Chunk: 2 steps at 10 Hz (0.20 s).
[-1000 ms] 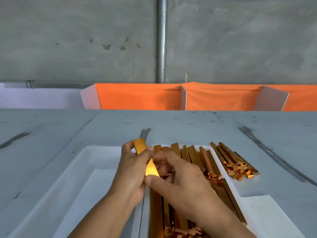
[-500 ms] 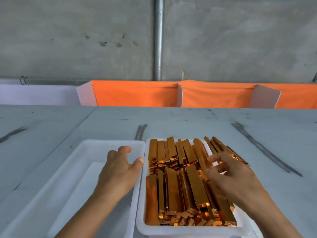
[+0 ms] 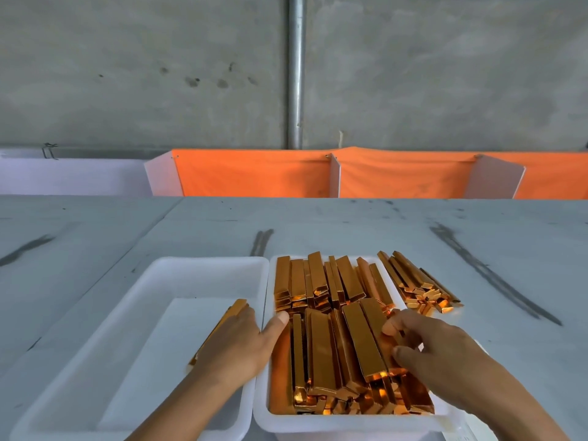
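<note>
Two white trays stand side by side on the grey table. The right tray (image 3: 334, 425) is heaped with long flat gold boxes (image 3: 321, 338). The left tray (image 3: 95, 326) holds a single gold box (image 3: 236, 309) along its right side. My left hand (image 3: 238, 345) lies over that box with fingers on top of it, while the thumb reaches across the rim toward the right tray. My right hand (image 3: 442, 358) is at the right side of the heap, its thumb and fingers curled round the edge of one gold box there.
A small loose pile of gold boxes (image 3: 420, 288) lies on the table just right of the full tray. A white sheet (image 3: 159, 361) lines the left tray. Orange cloth panels (image 3: 254, 173) with white dividers close off the table's far edge, in front of a concrete wall and a metal pipe.
A second ago both hands held one gold piece together above the trays. They have since parted: the left hand moved down into the left tray, the right hand onto the heap.
</note>
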Motion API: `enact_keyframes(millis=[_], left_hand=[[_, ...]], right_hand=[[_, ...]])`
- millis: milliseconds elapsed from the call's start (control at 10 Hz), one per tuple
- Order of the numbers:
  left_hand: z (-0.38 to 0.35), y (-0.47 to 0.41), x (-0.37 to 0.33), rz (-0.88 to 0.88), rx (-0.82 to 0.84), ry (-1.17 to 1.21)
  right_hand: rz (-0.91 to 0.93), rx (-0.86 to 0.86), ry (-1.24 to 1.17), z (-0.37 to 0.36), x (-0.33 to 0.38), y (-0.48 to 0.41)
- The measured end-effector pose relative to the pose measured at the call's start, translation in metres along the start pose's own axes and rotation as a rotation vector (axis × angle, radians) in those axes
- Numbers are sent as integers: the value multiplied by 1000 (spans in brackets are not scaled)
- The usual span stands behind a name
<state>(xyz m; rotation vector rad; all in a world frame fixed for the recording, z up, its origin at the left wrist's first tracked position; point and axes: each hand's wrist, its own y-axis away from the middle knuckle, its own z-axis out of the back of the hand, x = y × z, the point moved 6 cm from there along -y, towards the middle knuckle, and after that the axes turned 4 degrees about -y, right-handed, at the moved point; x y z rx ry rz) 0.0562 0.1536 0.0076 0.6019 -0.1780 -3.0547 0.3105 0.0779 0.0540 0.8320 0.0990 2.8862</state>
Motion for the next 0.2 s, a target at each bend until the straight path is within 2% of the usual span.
enact_keyframes(millis=[100,200], left_hand=[[0,-7,-1,23,-46,10],[4,-12,4,71,-102,114]], right_hand=[[15,51,-16,-1,3,1],[48,-69,-126,17,11,4]])
